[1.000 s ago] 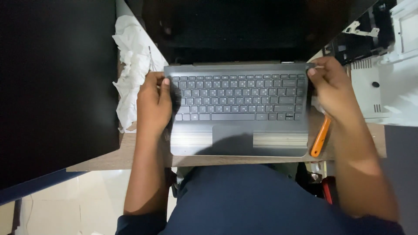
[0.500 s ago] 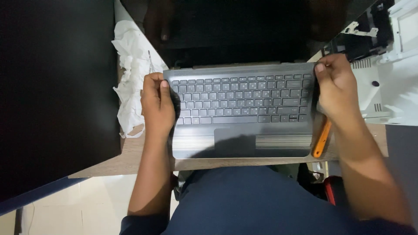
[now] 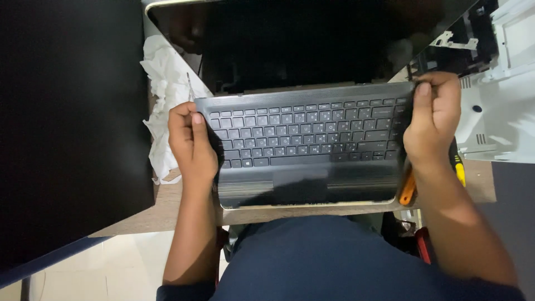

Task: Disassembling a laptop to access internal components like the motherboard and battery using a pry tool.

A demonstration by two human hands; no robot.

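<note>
Hands first, seen from your head camera: your left hand point(image 3: 192, 146) grips the left edge of the keyboard panel point(image 3: 305, 151), thumb laid on top near the upper left keys, fingers curled under the side. Your right hand point(image 3: 432, 120) clasps the panel's upper right corner, fingers wrapped over the back edge and thumb pointing up along the side. That grey panel, with its dark keys and touchpad, lies straight in front of you between both hands, at the near edge of the wooden table point(image 3: 167, 209). Its front edge sits a little above the lighter rim of the laptop base point(image 3: 312, 205) beneath it. Behind it stands the dark laptop screen point(image 3: 312, 42), open and tilted back. Crumpled white tissue point(image 3: 167, 95) lies just left of the panel, touching your left hand's side. An orange-handled tool point(image 3: 408, 190) rests under your right wrist. White plastic device parts point(image 3: 501, 106) sit at the right.
</note>
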